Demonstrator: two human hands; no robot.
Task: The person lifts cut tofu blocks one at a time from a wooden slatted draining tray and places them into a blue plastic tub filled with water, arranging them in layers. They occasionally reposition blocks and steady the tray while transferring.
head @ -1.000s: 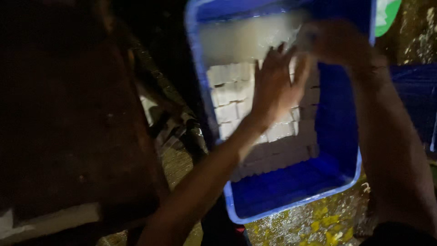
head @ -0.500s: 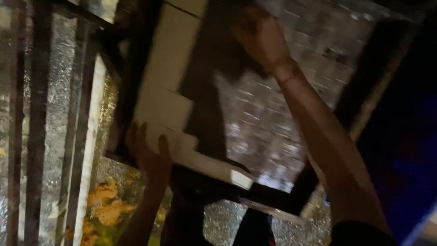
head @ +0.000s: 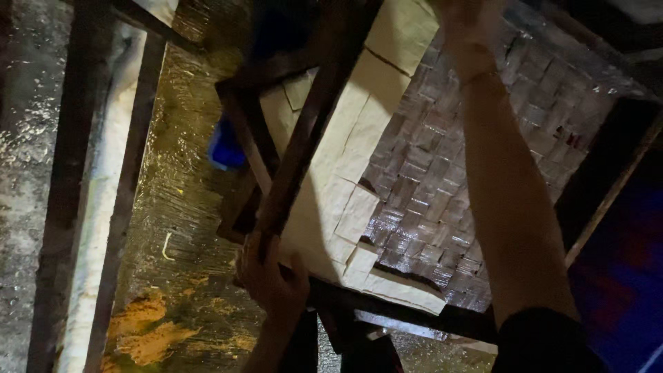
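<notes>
My left hand (head: 271, 275) grips the near left corner of a dark wooden-framed tray (head: 608, 173). The tray has a woven, wet-looking bottom (head: 442, 166) and is tilted. White cut blocks (head: 345, 173) lie in a slab along its left side, some broken loose near the lower corner. A dark wooden bar (head: 311, 117) crosses over the blocks. My right arm reaches up across the tray. My right hand (head: 461, 17) is at the tray's far end, cut off by the top of the picture, so its fingers are hidden.
Dark metal bars (head: 69, 173) run along the left over wet, shiny ground (head: 173, 207) with yellowish clumps (head: 148, 324). A small blue object (head: 226, 148) shows behind the tray frame. A blue container (head: 621, 276) sits at the right edge.
A second ago both hands rested on white blocks in a blue crate. The view then swung to the wooden tray, which both hands took. The tray now looks closer and more tilted.
</notes>
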